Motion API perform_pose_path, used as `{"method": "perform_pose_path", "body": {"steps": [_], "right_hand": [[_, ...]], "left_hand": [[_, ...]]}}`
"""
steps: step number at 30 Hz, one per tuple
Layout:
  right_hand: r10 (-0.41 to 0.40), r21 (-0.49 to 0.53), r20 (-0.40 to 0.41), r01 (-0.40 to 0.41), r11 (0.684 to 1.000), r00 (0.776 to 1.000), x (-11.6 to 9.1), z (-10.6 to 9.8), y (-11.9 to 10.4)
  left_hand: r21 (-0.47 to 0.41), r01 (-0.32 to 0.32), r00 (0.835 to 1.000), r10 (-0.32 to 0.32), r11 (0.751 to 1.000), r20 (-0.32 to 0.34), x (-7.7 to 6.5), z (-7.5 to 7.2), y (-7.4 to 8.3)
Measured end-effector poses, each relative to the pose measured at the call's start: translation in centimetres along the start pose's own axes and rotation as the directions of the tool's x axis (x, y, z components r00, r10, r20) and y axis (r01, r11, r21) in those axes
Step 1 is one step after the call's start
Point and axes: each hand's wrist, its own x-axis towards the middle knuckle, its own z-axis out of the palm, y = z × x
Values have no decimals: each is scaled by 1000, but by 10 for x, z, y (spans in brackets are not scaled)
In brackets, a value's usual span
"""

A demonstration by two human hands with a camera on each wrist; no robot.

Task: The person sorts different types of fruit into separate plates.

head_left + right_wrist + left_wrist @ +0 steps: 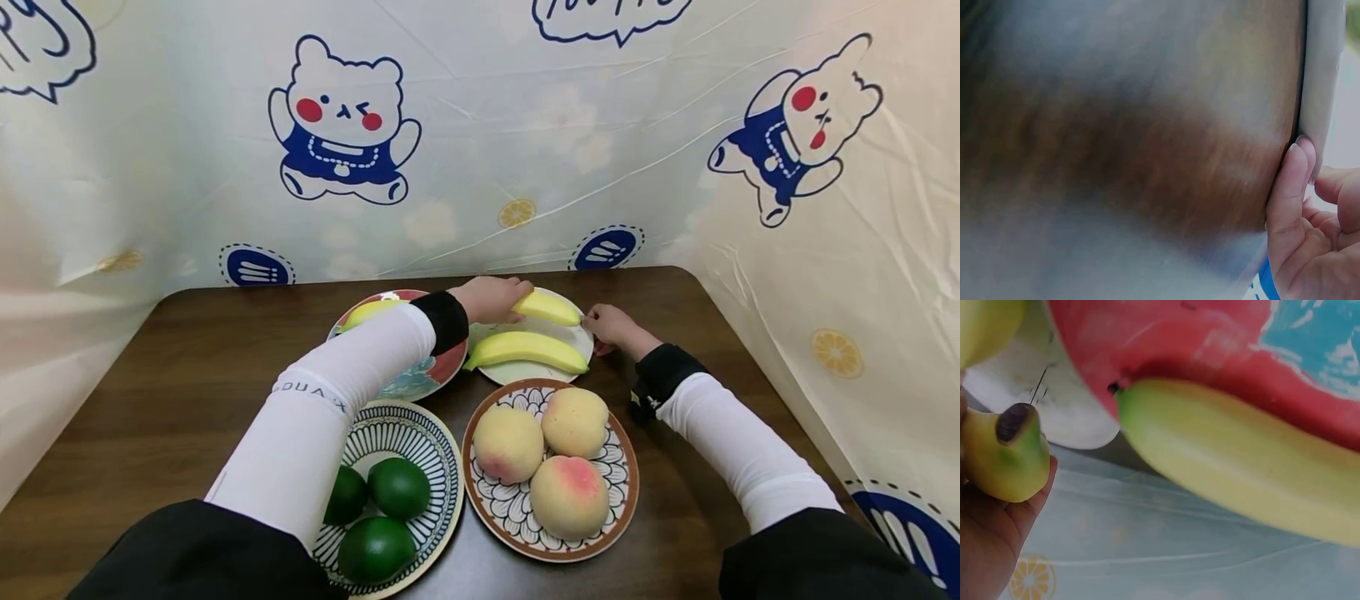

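My left hand (491, 300) holds a yellow banana (551, 308) over the back of a white plate (566, 333). The banana's dark-tipped end pokes out from the fingers in the left wrist view. At the plate's right side, my right hand (617, 327) pinches the rim, thumb above and fingers below, as the right wrist view shows. A second banana (528, 350) lies across the front of that plate. To its left, a red and blue plate (450, 362) bears another banana (1229, 456), partly hidden by my left arm in the head view.
In front stands a brown-rimmed plate (476, 492) with three peaches (570, 497). Beside it, a blue-patterned plate (442, 467) carries several dark green fruits (399, 487), partly behind my left sleeve. A printed curtain (480, 133) hangs along the back and sides of the wooden table (187, 375).
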Motion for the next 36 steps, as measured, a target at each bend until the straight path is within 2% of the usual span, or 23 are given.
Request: {"method": "perform_pose_path", "body": {"steps": [4, 12, 23, 27, 36], "right_hand": [[-9, -10, -7, 9, 1000, 1000, 0, 0, 0], [2, 2, -10, -2, 1000, 1000, -2, -1, -1], [0, 41, -9, 1, 999, 1000, 0, 1, 1], [-26, 35, -11, 26, 999, 1000, -2, 2, 0], [-15, 32, -21, 15, 999, 1000, -2, 2, 1]], "left_hand": [[10, 0, 1000, 0, 1000, 5, 5, 8, -1], [-29, 32, 999, -31, 999, 44, 7, 13, 3], [-34, 11, 999, -9, 999, 52, 11, 21, 5], [-55, 10, 998, -7, 998, 56, 10, 22, 5], [-101, 5, 998, 1, 995, 58, 11, 24, 2]]}}
